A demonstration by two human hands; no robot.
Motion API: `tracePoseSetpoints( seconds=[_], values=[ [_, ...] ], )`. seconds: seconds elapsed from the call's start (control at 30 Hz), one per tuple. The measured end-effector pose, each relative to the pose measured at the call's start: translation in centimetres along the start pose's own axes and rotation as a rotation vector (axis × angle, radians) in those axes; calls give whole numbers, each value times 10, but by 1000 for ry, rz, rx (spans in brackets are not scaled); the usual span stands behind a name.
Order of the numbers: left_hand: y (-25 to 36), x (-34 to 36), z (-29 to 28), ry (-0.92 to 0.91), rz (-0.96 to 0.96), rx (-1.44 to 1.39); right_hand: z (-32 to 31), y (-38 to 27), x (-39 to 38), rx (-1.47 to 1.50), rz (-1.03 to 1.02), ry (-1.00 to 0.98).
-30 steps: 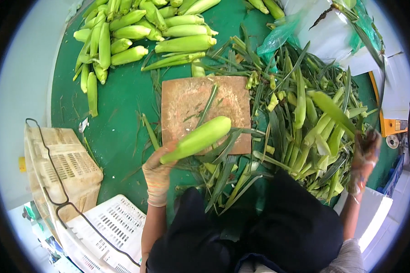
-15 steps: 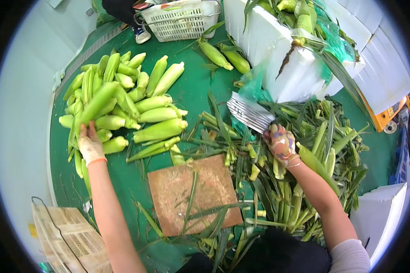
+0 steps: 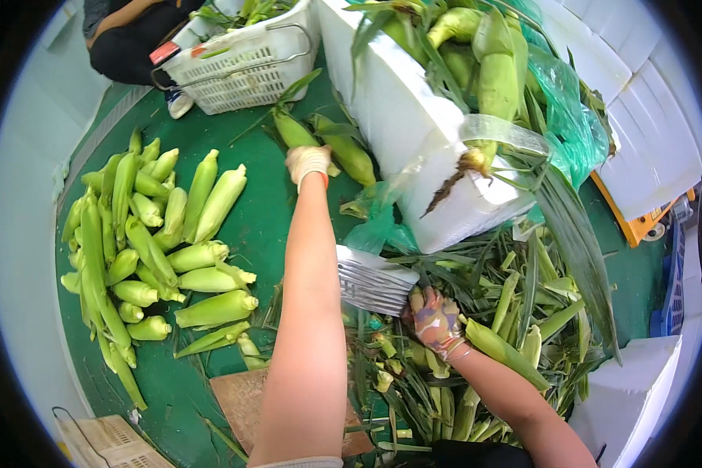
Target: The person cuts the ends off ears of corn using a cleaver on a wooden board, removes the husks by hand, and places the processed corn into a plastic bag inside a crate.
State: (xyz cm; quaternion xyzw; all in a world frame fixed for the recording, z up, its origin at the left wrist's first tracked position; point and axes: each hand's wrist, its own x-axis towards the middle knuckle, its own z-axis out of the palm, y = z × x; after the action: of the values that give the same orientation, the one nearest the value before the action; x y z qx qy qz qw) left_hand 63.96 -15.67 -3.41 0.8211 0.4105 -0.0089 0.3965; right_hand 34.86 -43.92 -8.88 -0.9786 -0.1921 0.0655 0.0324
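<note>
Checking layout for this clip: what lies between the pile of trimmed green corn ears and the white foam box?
In the head view, bare green mat and the left forearm, its gloved left hand reaching two unhusked ears beside the box; pile.

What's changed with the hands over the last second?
The left hand, which held a trimmed corn ear over the wooden board and then laid it at the pile of trimmed ears, has let go and now reaches forward to an unhusked ear beside the white foam box. The right hand took up the cleaver and still grips it over the husks.
</note>
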Motion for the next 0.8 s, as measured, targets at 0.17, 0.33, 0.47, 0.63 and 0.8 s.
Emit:
tracePoseSetpoints(
  seconds=[0.17,0.33,0.47,0.63,0.8],
  values=[
    [-45,16,-51,-484,66,-914,-11,-14,9,90,-57,52],
    [-123,-132,-166,-804,217,-1006,9,-9,5,-177,-78,93],
    [-243,-236,-238,-971,-46,-947,-10,-11,8,69,-15,19],
    [-307,-357,-270,-677,-52,-540,-14,-24,13,-3,-65,97],
    [-332,-399,-268,-478,-43,-215,-28,-13,-24,326,-215,298]
  ],
)
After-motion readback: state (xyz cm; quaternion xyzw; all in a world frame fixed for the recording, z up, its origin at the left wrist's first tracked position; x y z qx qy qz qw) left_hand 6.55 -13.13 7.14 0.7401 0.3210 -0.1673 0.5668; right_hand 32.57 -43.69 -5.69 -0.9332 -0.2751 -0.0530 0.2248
